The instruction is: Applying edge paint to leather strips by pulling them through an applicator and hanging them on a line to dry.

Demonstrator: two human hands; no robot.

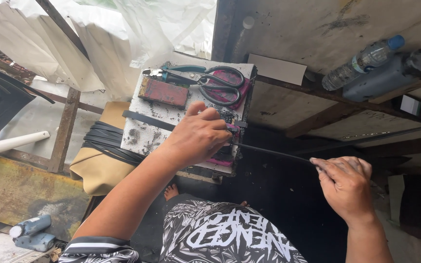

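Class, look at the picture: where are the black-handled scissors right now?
The scissors lie at the far end of the white work block, beside the reddish block, beyond the left hand.

Head-worn camera, steeply downward, close.

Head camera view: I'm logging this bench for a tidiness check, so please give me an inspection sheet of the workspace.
Surface: small white work block, stained and scuffed with dark marks.
Job's things: thin black strip stretched from the block to the right; flat black strap lying across the block.
Clutter: large black-handled scissors, teal-handled pliers, reddish flat block, coil of black straps on a tan cushion.
Hands: left hand presses down on the block at the strip's end; right hand grips the strip's other end.
Cables: nothing seen.
Surroundings: plastic water bottle and grey container on a wooden ledge; white sheeting; white pipe.
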